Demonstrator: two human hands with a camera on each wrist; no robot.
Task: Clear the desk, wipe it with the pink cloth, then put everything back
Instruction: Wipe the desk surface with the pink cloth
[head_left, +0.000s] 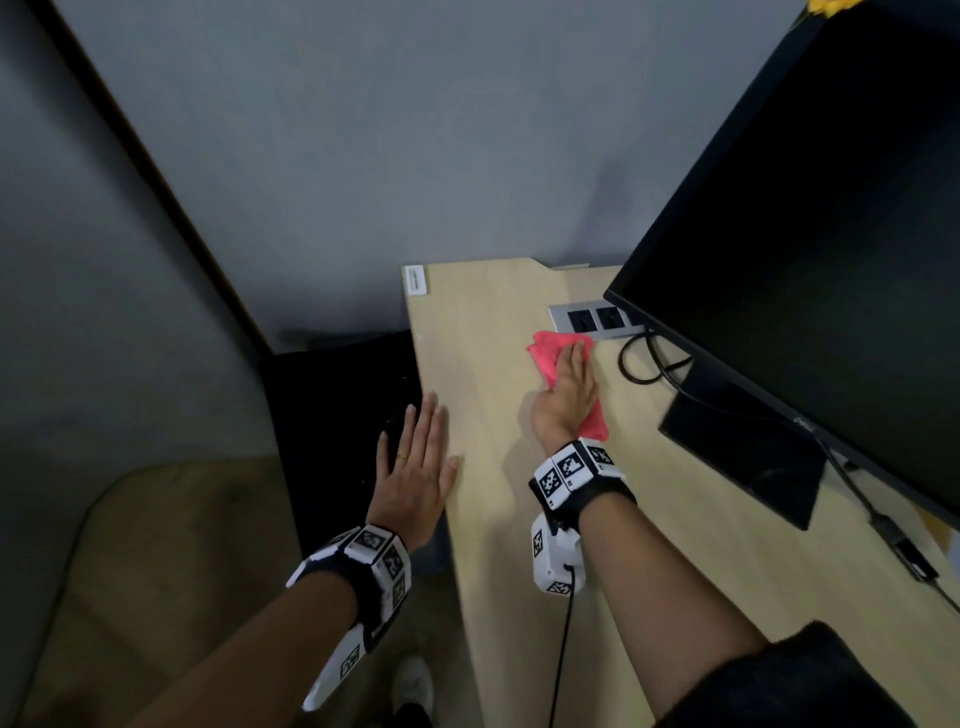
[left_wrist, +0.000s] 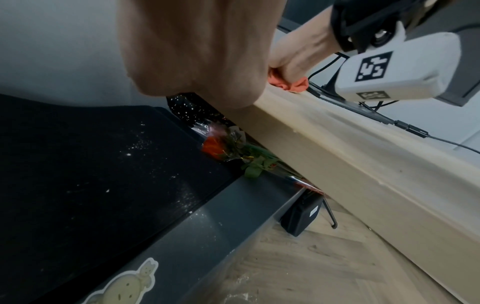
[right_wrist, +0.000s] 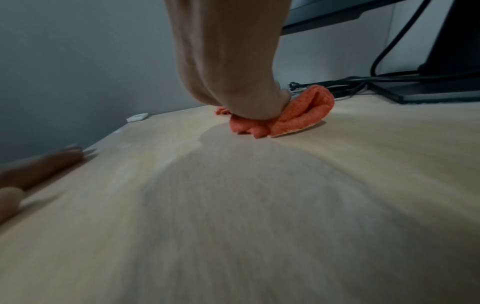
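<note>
The pink cloth (head_left: 550, 353) (right_wrist: 298, 115) (left_wrist: 293, 84) lies bunched on the pale wooden desk (head_left: 519, 493) near its far end. My right hand (head_left: 569, 387) (right_wrist: 233, 82) presses flat on top of the cloth with straight fingers. My left hand (head_left: 415, 462) (left_wrist: 202, 51) lies flat and open on the desk's left edge, holding nothing; its fingers (right_wrist: 39, 166) show at the left of the right wrist view.
A black monitor (head_left: 810, 234) on a flat stand (head_left: 743, 457) fills the right side, with cables (head_left: 649, 358) and a socket panel (head_left: 592, 319) beside the cloth. A white label (head_left: 414, 279) sits at the far corner. Left of the desk stands a dark cabinet (left_wrist: 91, 174) with wrapped flowers (left_wrist: 233, 150).
</note>
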